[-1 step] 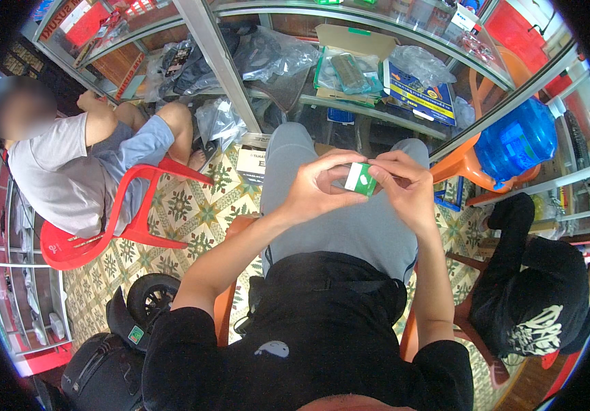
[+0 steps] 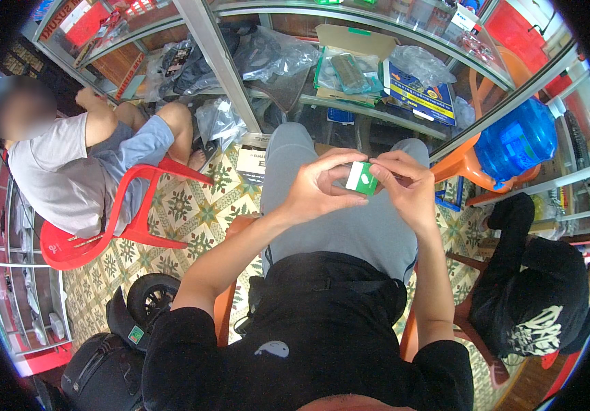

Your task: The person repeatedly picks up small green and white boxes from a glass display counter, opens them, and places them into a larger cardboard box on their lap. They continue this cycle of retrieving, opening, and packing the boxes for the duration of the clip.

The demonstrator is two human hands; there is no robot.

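Observation:
A small green-and-white box (image 2: 362, 179) is held up above my knees, its green face toward me. My left hand (image 2: 319, 183) curls round it from the left, thumb below and fingers along the far edge. From the right, my right hand (image 2: 404, 185) pinches its upper right corner with thumb and fingertips. The fingertips behind the box are partly hidden. Grey trousers (image 2: 343, 233) cover my legs under both hands.
Ahead stands a glass display case with an open carton (image 2: 353, 68) and a blue-yellow box (image 2: 418, 92). A large blue water bottle (image 2: 517, 144) rests on an orange chair at right. One person sits on a red chair (image 2: 130, 198) at left; another, in black (image 2: 541, 288), is at right.

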